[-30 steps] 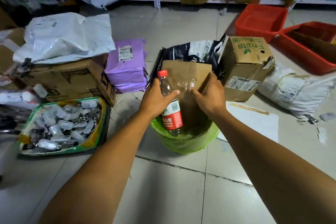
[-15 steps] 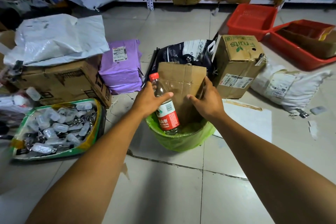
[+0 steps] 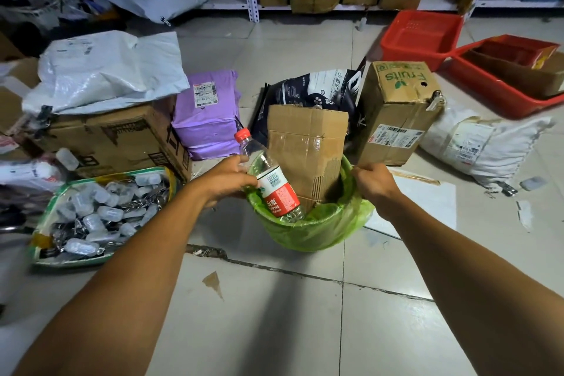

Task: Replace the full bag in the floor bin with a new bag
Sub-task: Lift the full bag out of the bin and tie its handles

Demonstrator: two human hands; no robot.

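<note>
Head: hands [image 3: 302, 183] at bag [image 3: 317, 230] rim.

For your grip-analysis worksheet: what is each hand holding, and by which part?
Both hands hold the green bin bag by its rim: the left hand on the left edge beside the bottle, the right hand pinching the right edge.

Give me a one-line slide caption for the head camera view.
Both hands, left and right, grip the green bag's rim around a bottle and cardboard box.
</note>
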